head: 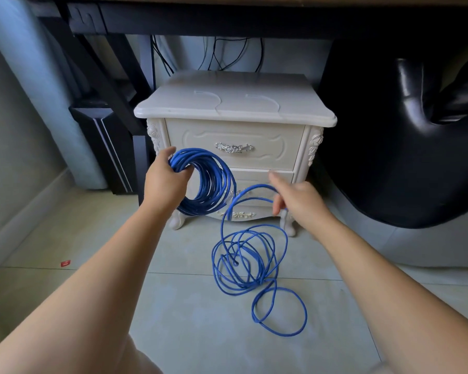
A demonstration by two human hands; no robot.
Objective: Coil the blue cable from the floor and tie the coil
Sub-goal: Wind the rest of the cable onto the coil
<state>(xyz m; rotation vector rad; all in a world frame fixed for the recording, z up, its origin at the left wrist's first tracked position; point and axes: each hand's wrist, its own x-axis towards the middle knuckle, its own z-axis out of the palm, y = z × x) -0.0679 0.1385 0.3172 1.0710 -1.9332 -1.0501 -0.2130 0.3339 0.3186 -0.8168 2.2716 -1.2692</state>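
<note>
The blue cable (pixel 254 255) looks light and bendy, but a bit springy too, so its loops may want to pop open if they are not held tight. It is thin and smooth, so it could slip through loose fingers. A good place to hold it is right where all the loops meet, and that is where the left hand (pixel 164 179) is: it is closed around the top of a round bundle of loops (pixel 208 182), held up in the air in front of the white cabinet (pixel 235 136). The right hand (pixel 297 198) is pinching a single strand that curves up from the bundle and over to it. The rest of the cable lies on the floor (pixel 173 306) just in front of the cabinet, in a messy pile of big, loose rings, with one wide ring lying nearest the person. I think about half is wound up, and the pile still needs pulling in, one ring at a time, before any tying.
</note>
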